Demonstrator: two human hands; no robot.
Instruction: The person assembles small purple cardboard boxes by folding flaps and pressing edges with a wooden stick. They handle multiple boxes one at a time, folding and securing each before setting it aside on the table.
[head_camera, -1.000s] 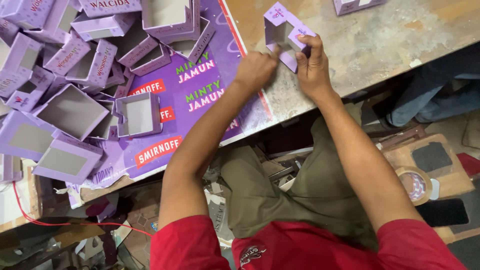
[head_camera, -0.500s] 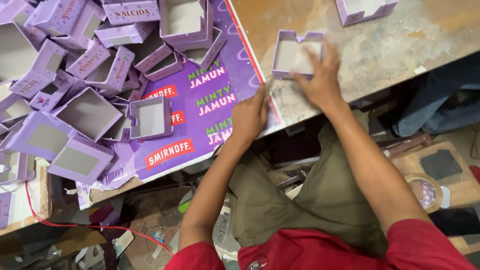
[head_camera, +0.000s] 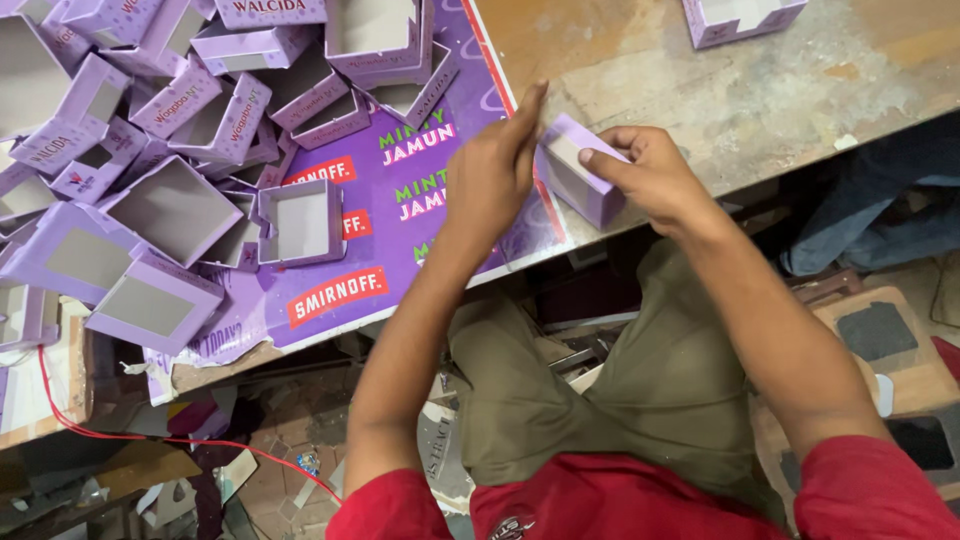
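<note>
A small purple cardboard box (head_camera: 572, 170) with a pale inside stands tilted at the near edge of the worn wooden table (head_camera: 760, 110). My right hand (head_camera: 655, 180) grips it from the right side, fingers curled over its top wall. My left hand (head_camera: 490, 175) is flat against the box's left side, fingers straight and pointing up. Both hands hang over the table's front edge, above my lap.
A heap of several open purple boxes (head_camera: 170, 160) lies at the left on a purple printed sheet (head_camera: 400, 210). One more purple box (head_camera: 740, 18) sits at the far right of the table. A red cable (head_camera: 150, 435) and scraps lie on the floor.
The box went from raised in both hands, to flat on the table, to tilted on its side at the table edge. My left hand has come back onto its left side.
</note>
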